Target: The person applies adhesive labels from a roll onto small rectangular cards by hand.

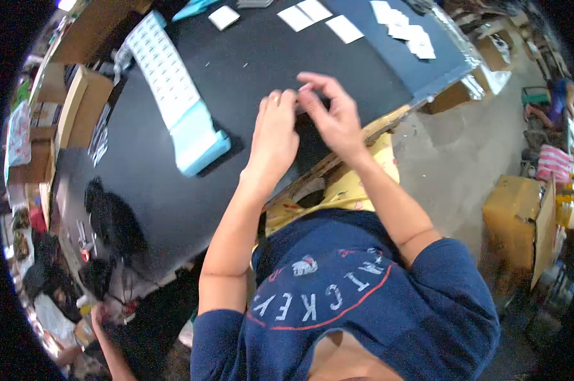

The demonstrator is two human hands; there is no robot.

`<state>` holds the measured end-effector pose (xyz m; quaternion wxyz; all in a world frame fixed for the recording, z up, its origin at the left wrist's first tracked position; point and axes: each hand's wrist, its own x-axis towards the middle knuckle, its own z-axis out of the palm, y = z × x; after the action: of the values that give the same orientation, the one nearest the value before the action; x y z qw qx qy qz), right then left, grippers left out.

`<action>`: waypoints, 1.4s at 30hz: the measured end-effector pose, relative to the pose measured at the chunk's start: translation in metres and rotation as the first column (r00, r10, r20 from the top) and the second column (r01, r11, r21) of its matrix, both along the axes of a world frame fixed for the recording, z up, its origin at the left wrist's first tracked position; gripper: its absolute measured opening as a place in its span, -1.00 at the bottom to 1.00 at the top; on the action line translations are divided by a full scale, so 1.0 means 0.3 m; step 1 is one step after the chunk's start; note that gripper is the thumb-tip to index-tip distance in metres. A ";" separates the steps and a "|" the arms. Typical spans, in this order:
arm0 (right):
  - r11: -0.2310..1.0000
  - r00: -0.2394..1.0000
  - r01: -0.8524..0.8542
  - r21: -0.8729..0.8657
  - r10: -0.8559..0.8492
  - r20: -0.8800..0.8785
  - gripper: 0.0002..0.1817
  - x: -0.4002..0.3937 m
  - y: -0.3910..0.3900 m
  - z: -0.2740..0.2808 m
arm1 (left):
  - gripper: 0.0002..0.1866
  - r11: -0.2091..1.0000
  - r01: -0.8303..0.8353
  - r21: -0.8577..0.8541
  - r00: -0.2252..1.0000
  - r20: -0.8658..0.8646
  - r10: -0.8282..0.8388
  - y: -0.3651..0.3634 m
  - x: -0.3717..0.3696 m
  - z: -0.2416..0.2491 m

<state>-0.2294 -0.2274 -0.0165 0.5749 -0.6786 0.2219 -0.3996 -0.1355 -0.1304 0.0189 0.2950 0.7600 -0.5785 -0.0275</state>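
Observation:
My left hand (275,130) is held over the black tabletop (229,82), its fingers bent and pressed together. Close against its fingertips is my right hand (332,114), slightly blurred, with thumb and forefinger curled toward the left hand. The fingertips meet, and whatever they pinch between them is too small or hidden to name. Left of my hands lies a long strip of printed white labels (163,70) on light-blue backing (198,136), its near end curled over. White square cards (344,29) lie beyond my hands.
A fanned pile of white cards (411,32) rests on the blue-grey area at the back right. Scissors (83,244) and a black bundle (115,219) are at the left. Cardboard boxes (512,213) stand on the floor at right. Another person's arm (109,343) shows at lower left.

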 end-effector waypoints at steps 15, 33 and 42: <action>0.955 0.971 -0.236 -0.179 0.223 -0.087 -0.40 -0.040 -0.019 0.022 | -0.72 0.995 -0.100 -0.028 0.915 -0.396 0.081 -0.006 0.003 -0.021; 0.880 0.950 0.312 -0.359 -0.298 0.095 -0.78 -0.080 -0.086 0.040 | -0.45 0.921 -0.136 -0.365 0.593 -0.775 -0.220 -0.177 -0.139 -0.012; 0.893 0.965 0.253 -0.371 -0.258 0.038 -0.68 -0.063 -0.074 -0.004 | -0.35 0.916 -0.098 -0.389 0.841 -0.525 -0.133 -0.180 -0.148 -0.082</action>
<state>-0.2484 -0.2495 -0.0178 0.3766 -0.7429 0.2327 -0.5021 -0.1799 -0.1844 -0.0056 0.5951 0.6387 -0.4717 -0.1243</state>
